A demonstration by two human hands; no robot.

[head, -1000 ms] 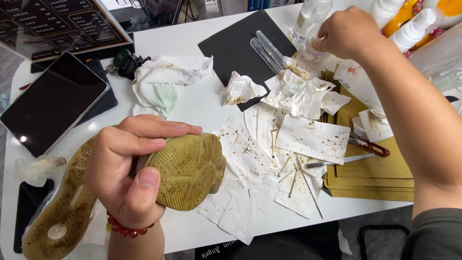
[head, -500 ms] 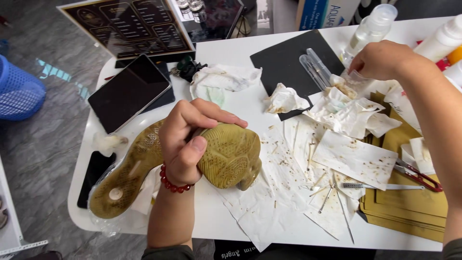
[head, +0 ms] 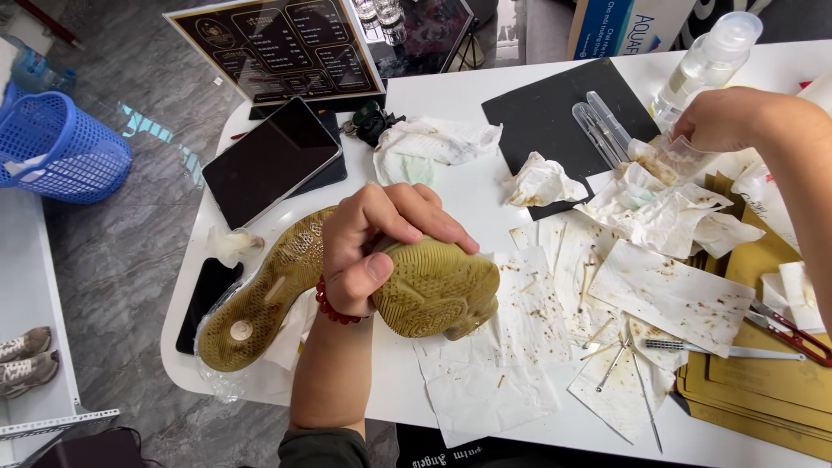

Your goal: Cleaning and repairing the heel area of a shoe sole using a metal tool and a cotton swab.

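**Sole-up shoe gripped over a table of stained tissues**

A person's left hand (head: 377,256), a red bead bracelet (head: 334,305) at its wrist, clamps around the narrow waist of an olive-tan shoe with a ribbed rubber sole (head: 347,290), fingers curled over the top and thumb pressed to the near side. The shoe lies sole-up on the white round-cornered table (head: 472,195), its heel toward the left edge and its rounded, finely grooved toe bulging to the right of the hand. The right hand (head: 724,117) is closed around a crumpled clear plastic wrapper (head: 672,156) at the far right, just beside a clear plastic spray bottle (head: 706,65). Between the hands spread flat and wadded white paper tissues speckled with brown (head: 667,295), with thin wooden sticks (head: 615,360) scattered on them. A matte black mat (head: 555,108) holds two clear tubes (head: 598,130). A dark glossy tablet (head: 269,160) rests at the left, a black phone (head: 204,299) near the heel, and brown card envelopes (head: 763,381) are stacked at the right. A blue plastic mesh basket (head: 65,147) stands on the grey stone floor.
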